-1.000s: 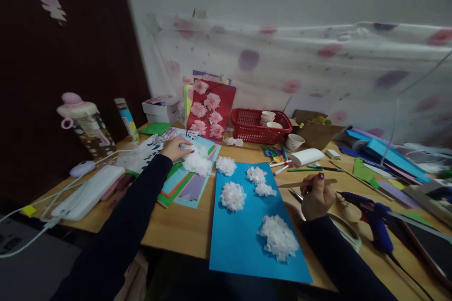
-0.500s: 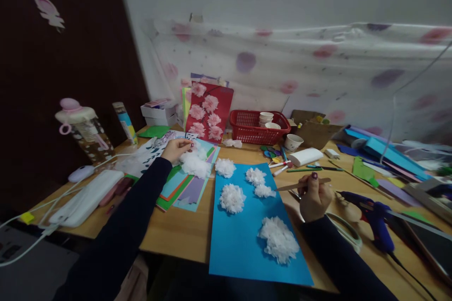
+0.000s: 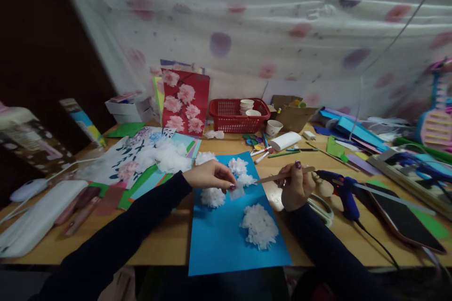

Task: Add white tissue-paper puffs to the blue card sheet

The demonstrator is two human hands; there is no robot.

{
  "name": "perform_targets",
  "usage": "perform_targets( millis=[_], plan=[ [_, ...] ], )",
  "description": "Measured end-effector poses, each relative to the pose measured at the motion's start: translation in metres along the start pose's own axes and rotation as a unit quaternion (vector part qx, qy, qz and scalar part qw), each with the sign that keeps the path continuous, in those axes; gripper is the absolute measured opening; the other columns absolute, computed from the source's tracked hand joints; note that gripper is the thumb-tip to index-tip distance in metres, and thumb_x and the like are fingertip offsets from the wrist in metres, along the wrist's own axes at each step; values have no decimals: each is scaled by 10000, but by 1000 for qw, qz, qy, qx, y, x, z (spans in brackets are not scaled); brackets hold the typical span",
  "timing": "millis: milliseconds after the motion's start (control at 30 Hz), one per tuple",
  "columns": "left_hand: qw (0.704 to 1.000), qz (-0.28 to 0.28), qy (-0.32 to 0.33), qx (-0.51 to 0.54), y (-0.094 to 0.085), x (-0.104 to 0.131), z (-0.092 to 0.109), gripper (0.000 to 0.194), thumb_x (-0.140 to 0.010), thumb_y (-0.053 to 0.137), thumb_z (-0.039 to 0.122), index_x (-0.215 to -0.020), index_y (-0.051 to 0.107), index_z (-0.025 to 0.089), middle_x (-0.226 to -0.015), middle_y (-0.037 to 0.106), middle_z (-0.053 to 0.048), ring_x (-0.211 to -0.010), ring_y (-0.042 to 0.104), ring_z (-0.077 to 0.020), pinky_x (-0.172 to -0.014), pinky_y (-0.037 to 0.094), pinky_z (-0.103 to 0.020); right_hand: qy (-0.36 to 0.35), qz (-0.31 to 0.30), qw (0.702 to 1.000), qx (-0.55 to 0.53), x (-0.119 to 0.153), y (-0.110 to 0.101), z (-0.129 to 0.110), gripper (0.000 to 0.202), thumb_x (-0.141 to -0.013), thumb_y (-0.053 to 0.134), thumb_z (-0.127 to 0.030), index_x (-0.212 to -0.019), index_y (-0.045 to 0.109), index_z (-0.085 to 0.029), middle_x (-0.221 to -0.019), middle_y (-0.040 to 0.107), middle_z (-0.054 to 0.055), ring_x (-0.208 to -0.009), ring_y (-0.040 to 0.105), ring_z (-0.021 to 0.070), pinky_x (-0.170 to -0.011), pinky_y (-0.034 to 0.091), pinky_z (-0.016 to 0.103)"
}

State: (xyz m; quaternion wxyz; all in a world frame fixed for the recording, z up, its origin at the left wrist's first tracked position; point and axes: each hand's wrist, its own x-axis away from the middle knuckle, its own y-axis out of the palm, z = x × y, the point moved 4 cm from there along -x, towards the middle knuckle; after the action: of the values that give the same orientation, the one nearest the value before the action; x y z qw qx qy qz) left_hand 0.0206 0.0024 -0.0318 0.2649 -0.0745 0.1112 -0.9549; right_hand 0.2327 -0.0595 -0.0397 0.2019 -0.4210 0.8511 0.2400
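A blue sheet (image 3: 219, 244) lies on the wooden table with several white ruffled paper flowers on it, the largest one (image 3: 260, 226) at its lower right. Over the sheet's upper left, my left hand (image 3: 212, 176) pinches a thin white paper piece (image 3: 236, 192) between thumb and finger. My right hand (image 3: 297, 187) is closed on a flat wooden stick (image 3: 270, 178), whose tip is beside a small white flower (image 3: 246, 179) near the sheet's right edge. White paper pieces (image 3: 171, 157) are heaped on coloured sheets to the left.
Behind are a red basket (image 3: 235, 124) with cups and a red card (image 3: 185, 103) with pink flowers. A blue glue gun (image 3: 348, 195) and a phone (image 3: 400, 216) lie at right. At left are a power bank (image 3: 42, 221) and a bottle (image 3: 31, 136).
My left hand has moved from the white paper heap to over the blue sheet, now with a piece in its fingers. The view has shifted right; my right hand still holds the stick.
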Motion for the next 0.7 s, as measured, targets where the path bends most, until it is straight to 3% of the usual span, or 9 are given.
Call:
perform_targets(
  millis=[133,267,433,700],
  plan=[
    [987,17,41,-157,8,-24,-13,109,-777,609,162,-836,690,116,-795,724,-62,-706,655,-135,-651,496,-224,4,-28,999,41,5,0,6,435,-899,427,-484,-584,517,-197,-370,406,-58,-296,369,83,-312,266,223],
    [967,35,75,-239,9,-36,-18,115,-741,620,105,-812,705,135,-829,716,-63,-775,635,-158,-716,467,-246,-59,-114,985,116,15,3,6,428,-928,388,-429,-597,539,-202,-399,443,-42,-339,424,92,-362,323,232],
    [938,35,135,-319,15,-42,-14,192,-741,568,49,-825,702,158,-816,679,-37,-757,609,-140,-697,454,-227,-151,-215,940,216,23,7,2,371,-937,380,-345,-653,574,-206,-457,529,-17,-404,502,107,-438,393,241],
    [931,43,144,-332,19,-46,-22,221,-762,562,51,-891,710,153,-784,610,-35,-663,534,-113,-657,433,-217,-306,-313,864,248,22,15,-4,244,-924,379,-220,-769,568,-207,-522,606,4,-471,569,125,-475,407,237]
  ],
)
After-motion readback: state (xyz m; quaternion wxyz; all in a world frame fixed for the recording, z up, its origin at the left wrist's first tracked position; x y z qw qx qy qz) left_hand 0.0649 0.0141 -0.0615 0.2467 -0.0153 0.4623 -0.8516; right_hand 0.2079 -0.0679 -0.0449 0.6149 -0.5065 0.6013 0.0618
